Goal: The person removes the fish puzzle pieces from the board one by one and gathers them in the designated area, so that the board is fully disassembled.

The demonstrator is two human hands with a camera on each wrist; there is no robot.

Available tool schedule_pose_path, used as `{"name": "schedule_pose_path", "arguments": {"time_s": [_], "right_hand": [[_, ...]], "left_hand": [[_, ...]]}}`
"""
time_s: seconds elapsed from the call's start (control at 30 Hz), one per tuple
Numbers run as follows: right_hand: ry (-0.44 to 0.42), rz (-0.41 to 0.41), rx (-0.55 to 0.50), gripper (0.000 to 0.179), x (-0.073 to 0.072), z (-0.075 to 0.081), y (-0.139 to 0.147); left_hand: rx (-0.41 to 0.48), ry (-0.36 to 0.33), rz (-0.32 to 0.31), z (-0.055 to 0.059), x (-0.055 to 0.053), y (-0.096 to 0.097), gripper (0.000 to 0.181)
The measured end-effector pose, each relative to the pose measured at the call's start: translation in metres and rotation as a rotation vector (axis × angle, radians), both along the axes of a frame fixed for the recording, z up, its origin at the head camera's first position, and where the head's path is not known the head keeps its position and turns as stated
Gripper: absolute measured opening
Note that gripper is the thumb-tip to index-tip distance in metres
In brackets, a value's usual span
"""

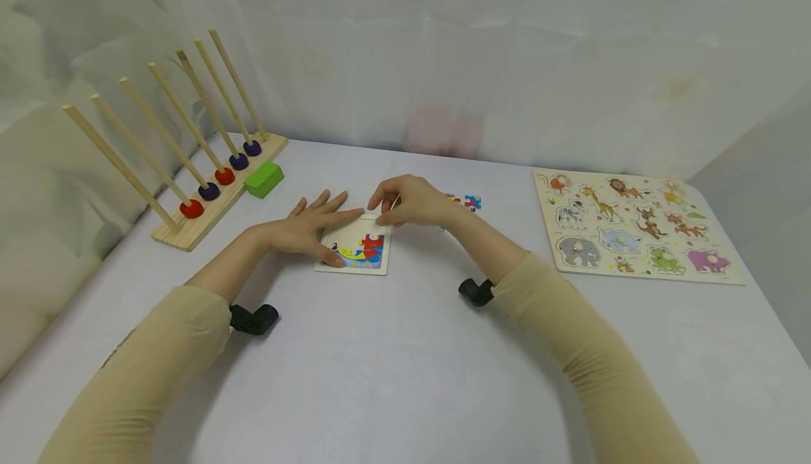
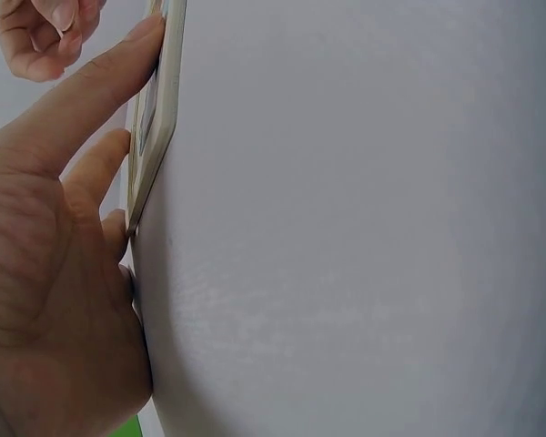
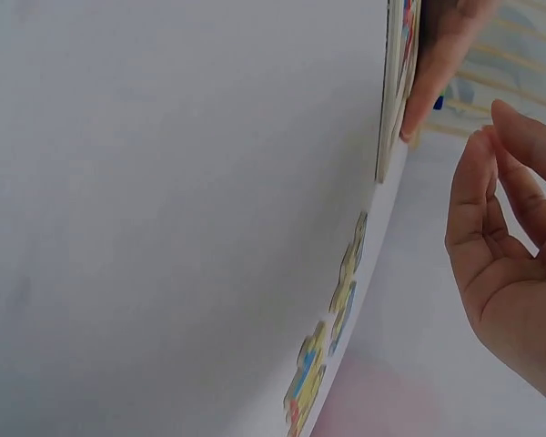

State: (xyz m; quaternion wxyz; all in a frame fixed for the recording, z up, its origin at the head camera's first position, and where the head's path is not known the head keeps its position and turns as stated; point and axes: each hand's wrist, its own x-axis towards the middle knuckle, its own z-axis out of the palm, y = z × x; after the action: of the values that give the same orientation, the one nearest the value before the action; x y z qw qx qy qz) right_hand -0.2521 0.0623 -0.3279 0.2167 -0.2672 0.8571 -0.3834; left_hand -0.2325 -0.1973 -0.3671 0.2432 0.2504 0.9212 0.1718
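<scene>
A small square jigsaw tray [image 1: 350, 271] lies on the white table in the head view. Red, blue and yellow puzzle pieces [image 1: 372, 247] fill its lower part, while its upper part shows bare wood. My left hand [image 1: 300, 232] is spread across the tray's left side, thumb on the lower pieces and index finger along the top edge. In the left wrist view, the thumb [image 2: 118, 68] touches the tray's rim. Over the tray's top right corner hovers my right hand [image 1: 412, 202], fingers loosely bent, with no piece visible between them.
Loose puzzle pieces [image 1: 472, 202] lie behind my right forearm. At the back left stands a wooden peg rack [image 1: 184, 239] with red and dark blue rings, a green block [image 1: 264, 179] beside it. An animal puzzle board [image 1: 633, 228] lies on the right.
</scene>
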Motion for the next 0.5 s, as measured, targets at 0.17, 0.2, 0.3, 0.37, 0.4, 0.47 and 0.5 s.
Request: {"name": "schedule_pose_path", "arguments": {"time_s": [0.17, 0.2, 0.3, 0.37, 0.4, 0.47, 0.5], "right_hand": [[-0.020, 0.052, 0.029, 0.028, 0.001, -0.005, -0.010], [-0.020, 0.066, 0.042, 0.028, 0.001, -0.005, -0.012], [-0.011, 0.112, 0.075, 0.029, 0.003, -0.009, -0.014], [-0.002, 0.137, 0.088, 0.032, 0.004, -0.011, -0.015], [0.004, 0.149, 0.091, 0.033, 0.004, -0.012, -0.015], [-0.002, 0.162, 0.091, 0.035, 0.005, -0.014, -0.015], [-0.006, 0.167, 0.090, 0.036, 0.005, -0.014, -0.015]], "left_hand": [[0.013, 0.000, -0.002, 0.001, 0.001, 0.000, 0.099], [0.017, -0.001, -0.001, 0.001, 0.001, 0.000, 0.099], [0.023, -0.005, 0.001, 0.001, 0.002, 0.000, 0.100], [0.027, -0.004, -0.002, 0.002, 0.002, 0.000, 0.100], [0.029, -0.003, -0.004, 0.002, 0.002, 0.000, 0.100], [0.029, -0.003, -0.005, 0.002, 0.002, 0.000, 0.100], [0.027, -0.001, -0.006, 0.002, 0.002, 0.000, 0.100]]}}
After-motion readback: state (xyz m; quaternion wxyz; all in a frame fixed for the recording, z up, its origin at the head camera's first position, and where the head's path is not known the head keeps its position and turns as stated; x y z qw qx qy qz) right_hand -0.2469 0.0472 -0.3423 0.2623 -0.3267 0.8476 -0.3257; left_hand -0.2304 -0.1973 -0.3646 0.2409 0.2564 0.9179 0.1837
